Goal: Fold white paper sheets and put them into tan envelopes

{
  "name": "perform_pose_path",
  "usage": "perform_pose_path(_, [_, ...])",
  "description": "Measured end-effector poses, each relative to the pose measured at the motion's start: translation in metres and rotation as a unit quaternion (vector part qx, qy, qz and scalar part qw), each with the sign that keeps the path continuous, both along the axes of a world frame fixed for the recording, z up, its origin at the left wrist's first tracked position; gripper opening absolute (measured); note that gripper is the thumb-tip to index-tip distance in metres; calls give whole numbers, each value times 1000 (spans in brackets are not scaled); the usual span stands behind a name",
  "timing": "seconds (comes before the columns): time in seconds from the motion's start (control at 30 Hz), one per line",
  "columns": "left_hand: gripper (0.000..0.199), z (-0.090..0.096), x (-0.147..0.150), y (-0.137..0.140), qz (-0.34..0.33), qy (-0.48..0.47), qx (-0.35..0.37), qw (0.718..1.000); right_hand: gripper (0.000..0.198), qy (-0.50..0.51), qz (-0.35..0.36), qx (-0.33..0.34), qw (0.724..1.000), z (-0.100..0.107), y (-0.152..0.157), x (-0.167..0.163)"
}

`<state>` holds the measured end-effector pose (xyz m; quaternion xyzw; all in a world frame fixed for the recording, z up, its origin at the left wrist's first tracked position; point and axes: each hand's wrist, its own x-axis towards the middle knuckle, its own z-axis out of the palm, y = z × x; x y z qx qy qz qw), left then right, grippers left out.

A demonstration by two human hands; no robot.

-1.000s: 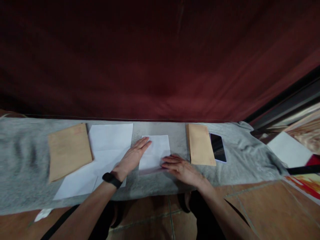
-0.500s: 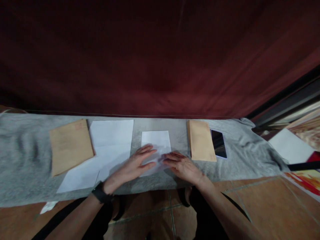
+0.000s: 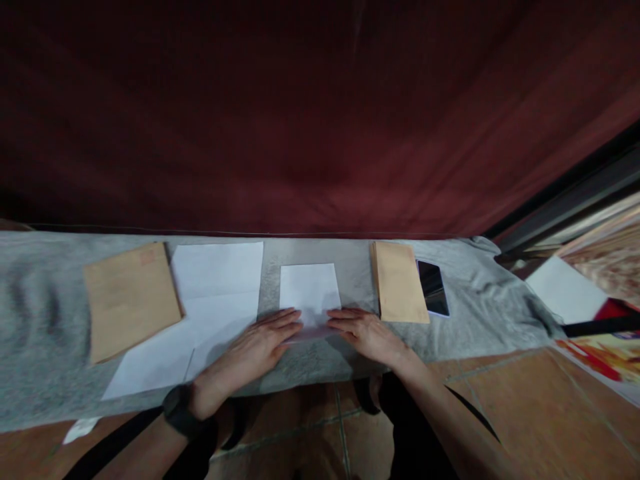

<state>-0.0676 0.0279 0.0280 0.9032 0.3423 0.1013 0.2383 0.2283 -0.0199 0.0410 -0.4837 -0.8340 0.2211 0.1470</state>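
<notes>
A white sheet of paper [image 3: 309,288] lies on the grey cloth between my hands, its near part shaded and apparently folded. My left hand [image 3: 273,333] is at the sheet's near left corner, fingers together on it and the thumb by the near edge. Opposite it, my right hand [image 3: 364,333] grips the near right corner, fingers pointing left; its thumb is mostly hidden. Left of my left hand are larger creased white sheets [image 3: 220,273], partly under a brown paper envelope [image 3: 133,297]. A stack of brown envelopes [image 3: 403,283] lies right of my right hand.
A dark phone [image 3: 434,288] lies beside the envelope stack. The grey cloth [image 3: 480,300] covers the long, narrow surface, wrinkled at the right. A dark red curtain [image 3: 310,133] hangs behind. Papers and a colourful printed sheet [image 3: 600,357] are at the far right, above the tiled floor [image 3: 500,400].
My left hand has drawn back to the left and its spread fingers have come together at the sheet's near corner. My right hand has shifted slightly right. The sheet's near part now looks shorter.
</notes>
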Motion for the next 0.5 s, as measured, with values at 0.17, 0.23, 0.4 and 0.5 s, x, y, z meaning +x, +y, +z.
perform_pose_path(0.17, [27, 2, -5, 9, 22, -36, -75, 996, 34, 38, 2, -37, 999, -2, 2, 5])
perform_pose_path(0.23, [23, 3, -6, 11, 23, -41, -97, 994, 33, 53, 3, -56, 997, -2, 3, 7])
perform_pose_path(0.4, [16, 16, -3, 15, 45, -53, -142, 987, 28, 70, -36, -62, 995, 0, 7, 6])
perform_pose_path(0.5, [22, 21, 2, 19, 80, -80, -181, 977, 24, 77, -69, -69, 992, 5, 11, 3])
